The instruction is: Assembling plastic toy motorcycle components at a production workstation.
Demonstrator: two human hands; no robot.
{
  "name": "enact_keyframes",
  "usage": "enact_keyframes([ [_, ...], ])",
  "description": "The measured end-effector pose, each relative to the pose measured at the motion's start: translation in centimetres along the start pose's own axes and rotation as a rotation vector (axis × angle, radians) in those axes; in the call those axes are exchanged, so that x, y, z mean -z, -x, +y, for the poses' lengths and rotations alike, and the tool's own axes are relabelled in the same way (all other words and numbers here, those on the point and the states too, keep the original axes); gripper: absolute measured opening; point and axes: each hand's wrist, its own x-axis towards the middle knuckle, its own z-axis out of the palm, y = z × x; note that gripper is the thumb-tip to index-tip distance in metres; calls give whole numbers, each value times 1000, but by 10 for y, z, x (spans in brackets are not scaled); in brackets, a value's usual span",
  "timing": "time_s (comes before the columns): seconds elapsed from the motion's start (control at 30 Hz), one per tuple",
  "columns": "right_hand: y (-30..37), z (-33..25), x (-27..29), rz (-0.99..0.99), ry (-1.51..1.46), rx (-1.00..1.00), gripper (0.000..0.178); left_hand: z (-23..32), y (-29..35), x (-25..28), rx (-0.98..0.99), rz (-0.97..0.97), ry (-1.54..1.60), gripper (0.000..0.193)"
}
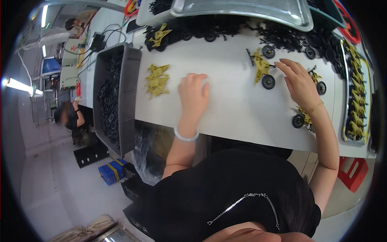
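1. The left hand (pixel 193 90) lies palm down on the white tabletop (pixel 229 109), fingers together and slightly curled, holding nothing; a small pile of yellow plastic parts (pixel 157 80) sits just to its left.
2. The right hand (pixel 300 82) rests with fingers spread flat, fingertips touching a yellow toy frame with black wheels (pixel 263 70); it pinches nothing that I can see.
3. Two more wheeled toys flank that wrist: one (pixel 318 82) past the hand, one (pixel 302 117) near the tabletop's front edge.
4. Loose black wheels (pixel 282 38) crowd the far side; a grey bin (pixel 117 97) of black parts stands at the left.
5. Risk, as I judge it: the toy by the front edge could roll off if the forearm sweeps it, since it stands on wheels.
6. A flat-fingered push on the frame could pop off a wheel or send it into the wheel heap.
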Motion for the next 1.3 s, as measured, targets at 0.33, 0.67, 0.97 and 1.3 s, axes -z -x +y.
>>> enact_keyframes([
  [0.33, -9, -39, -35, -171, -39, 102, 46, -93, 40, 11, 380, 94, -264, 44],
  [0.67, 28, -75, -35, 27, -141, 102, 39, -114, -29, 6, 268, 165, -380, 37],
  [0.97, 41, -68, -40, 145, -87, 39, 36, -83, -36, 21, 30, 439, 116, 12],
  [1.3, 49, -78, -65, 21, -82, 109, 37, -47, -13, -4, 583, 34, 1157, 17],
])
